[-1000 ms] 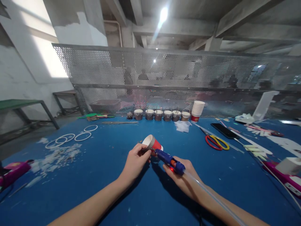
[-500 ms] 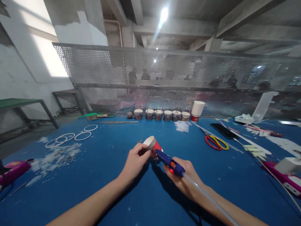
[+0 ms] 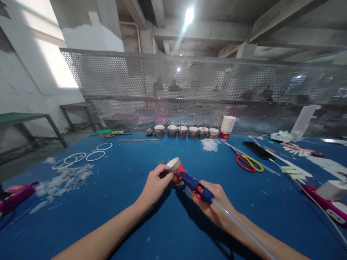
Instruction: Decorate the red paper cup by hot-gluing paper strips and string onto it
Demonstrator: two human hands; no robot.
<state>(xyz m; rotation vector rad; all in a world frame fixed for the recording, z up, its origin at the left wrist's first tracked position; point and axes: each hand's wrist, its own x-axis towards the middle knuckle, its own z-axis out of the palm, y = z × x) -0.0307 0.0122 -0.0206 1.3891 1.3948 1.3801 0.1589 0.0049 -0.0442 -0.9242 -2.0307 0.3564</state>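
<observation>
My left hand (image 3: 158, 182) pinches a red paper cup (image 3: 182, 168), which is tilted with its white mouth toward the upper left. A grey strip (image 3: 174, 167) runs along the cup just below its rim, under my left fingertips. Wrapped around a blue hot glue gun (image 3: 195, 186), my right hand (image 3: 214, 202) keeps its nozzle close to the cup's side; whether the tip touches cannot be made out. A red light glows on the gun. From its back end a long clear glue stick (image 3: 238, 225) trails toward the lower right.
Several grey-wrapped cups (image 3: 193, 133) line the back beside a cup stack (image 3: 228, 126). To the right lie scissors (image 3: 248, 163), a phone (image 3: 258, 150) and a magenta power strip (image 3: 325, 206). White rings (image 3: 95, 155) and scraps (image 3: 67, 182) are on the left. A perforated metal screen (image 3: 189, 83) stands behind.
The cup has turned slightly in my left hand, and more of the grey strip shows along its rim. My right hand with the glue gun has hardly moved.
</observation>
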